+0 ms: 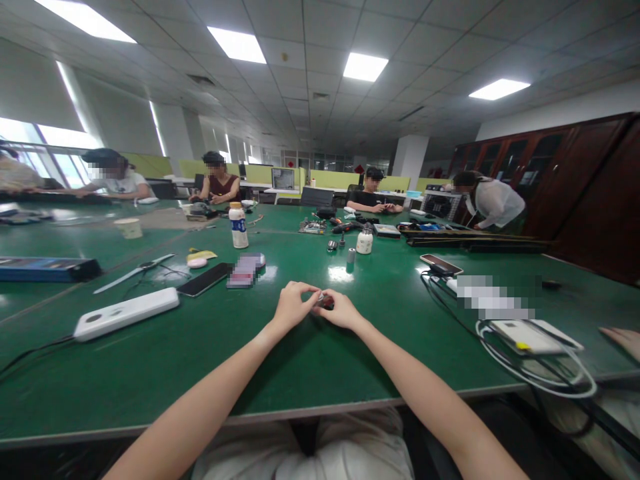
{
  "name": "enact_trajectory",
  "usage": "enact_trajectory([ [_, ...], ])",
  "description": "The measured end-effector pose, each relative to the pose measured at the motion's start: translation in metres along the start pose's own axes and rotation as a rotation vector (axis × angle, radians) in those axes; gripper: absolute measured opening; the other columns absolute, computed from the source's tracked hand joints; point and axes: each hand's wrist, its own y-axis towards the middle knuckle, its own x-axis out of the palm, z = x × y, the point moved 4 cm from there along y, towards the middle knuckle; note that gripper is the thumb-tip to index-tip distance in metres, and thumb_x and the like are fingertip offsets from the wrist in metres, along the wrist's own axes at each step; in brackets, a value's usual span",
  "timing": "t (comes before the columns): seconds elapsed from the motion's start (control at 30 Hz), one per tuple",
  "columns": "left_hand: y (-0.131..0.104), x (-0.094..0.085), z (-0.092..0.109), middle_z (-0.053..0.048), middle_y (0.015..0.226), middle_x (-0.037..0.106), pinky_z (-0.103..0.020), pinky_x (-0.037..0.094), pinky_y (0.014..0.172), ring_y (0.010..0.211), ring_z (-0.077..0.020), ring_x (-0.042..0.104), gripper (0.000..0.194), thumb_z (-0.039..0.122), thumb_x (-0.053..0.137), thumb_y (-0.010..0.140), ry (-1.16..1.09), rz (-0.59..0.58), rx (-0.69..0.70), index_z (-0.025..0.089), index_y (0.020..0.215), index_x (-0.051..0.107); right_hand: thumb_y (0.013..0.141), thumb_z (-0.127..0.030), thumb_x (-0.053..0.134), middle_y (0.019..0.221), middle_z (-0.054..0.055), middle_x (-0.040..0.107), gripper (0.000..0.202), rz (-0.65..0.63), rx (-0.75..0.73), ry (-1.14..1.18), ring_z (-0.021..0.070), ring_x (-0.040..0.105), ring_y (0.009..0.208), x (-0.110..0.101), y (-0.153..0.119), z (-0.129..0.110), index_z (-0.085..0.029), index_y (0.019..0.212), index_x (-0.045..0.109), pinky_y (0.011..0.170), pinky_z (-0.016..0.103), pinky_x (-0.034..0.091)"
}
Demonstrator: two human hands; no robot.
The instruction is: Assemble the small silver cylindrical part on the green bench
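small reddish-brown object (326, 301) sits between the two hands, low over the green table (280, 380) or on it — which of the two, i cannot tell. the left hand (294, 305) is curled, its thumb and fingertips closed on the object's left side; the right hand (344, 312) has its thumb and fingers bent in a loose arch, closed on the right side, and the fingers hide most of the object's shape. beyond the hands, slightly right, a small grey cylinder (351, 256) stands upright near a white jar (365, 242). left of these is an upright bottle with a blue label (239, 227). on the left lie a dark phone (206, 279) and, nearer, a long white device (127, 314) with a black cord. on the right, a white box (530, 337) lies among cables — a phone (441, 264) is farther off. people sit at the far side.
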Motion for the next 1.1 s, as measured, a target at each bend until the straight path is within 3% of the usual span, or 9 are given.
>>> enact_trajectory([
  [0.23, 0.000, -0.001, 0.000, -0.004, 0.098, 0.078, -0.040, 0.045, 0.089, 0.098, -0.0260, 0.064, 0.021, 0.037, 0.063, 0.085, 0.014, 0.000, -0.016, 0.025, 0.094, 0.078, 0.073, -0.031, 0.078, 0.094, 0.005, 0.074, 0.035, -0.002, 0.004, 0.042, 0.0206, 0.070, 0.088, 0.001, 0.002, 0.003, -0.020, 0.104, 0.066, 0.083, 0.034, 0.055],
  [0.47, 0.001, -0.002, 0.000, -0.004, 0.096, 0.077, -0.041, 0.043, 0.093, 0.102, -0.0255, 0.062, 0.018, 0.037, 0.064, 0.085, 0.013, 0.034, -0.024, 0.025, 0.085, 0.077, 0.071, -0.032, 0.079, 0.090, 0.004, 0.073, 0.034, -0.011, 0.016, 0.075, 0.0196, 0.069, 0.084, 0.000, 0.003, 0.002, -0.020, 0.100, 0.067, 0.082, 0.033, 0.055],
  [0.57, 0.006, -0.010, -0.005, -0.004, 0.096, 0.077, -0.041, 0.043, 0.093, 0.102, -0.0253, 0.061, 0.020, 0.038, 0.061, 0.087, 0.028, 0.109, -0.008, 0.026, 0.089, 0.077, 0.070, -0.035, 0.080, 0.089, 0.003, 0.073, 0.036, 0.000, 0.033, 0.046, 0.0202, 0.069, 0.084, -0.001, 0.002, 0.002, -0.021, 0.100, 0.068, 0.082, 0.034, 0.054],
  [0.67, 0.011, -0.021, -0.023, -0.006, 0.097, 0.077, -0.042, 0.044, 0.091, 0.101, -0.0283, 0.060, 0.024, 0.042, 0.060, 0.088, 0.102, 0.193, -0.085, 0.028, 0.092, 0.079, 0.070, -0.036, 0.080, 0.090, 0.004, 0.073, 0.036, 0.003, 0.033, 0.031, 0.0210, 0.069, 0.086, -0.002, 0.002, 0.002, -0.021, 0.101, 0.068, 0.083, 0.034, 0.054],
  [0.9, 0.007, -0.011, -0.072, -0.011, 0.107, 0.075, -0.053, 0.043, 0.089, 0.108, -0.0389, 0.053, 0.018, 0.045, 0.071, 0.078, 0.236, -0.055, -0.290, 0.030, 0.084, 0.081, 0.072, -0.038, 0.079, 0.093, 0.004, 0.073, 0.036, -0.015, 0.046, 0.025, 0.0209, 0.069, 0.087, -0.002, 0.001, 0.003, -0.022, 0.103, 0.068, 0.085, 0.035, 0.054],
  [1.1, 0.007, -0.008, -0.075, -0.012, 0.116, 0.072, -0.053, 0.041, 0.090, 0.113, -0.0392, 0.049, 0.018, 0.043, 0.072, 0.077, 0.291, -0.035, -0.269, 0.030, 0.086, 0.081, 0.073, -0.038, 0.079, 0.091, 0.005, 0.073, 0.037, -0.008, 0.053, 0.012, 0.0214, 0.069, 0.088, -0.001, 0.001, 0.003, -0.022, 0.103, 0.068, 0.085, 0.036, 0.054],
])
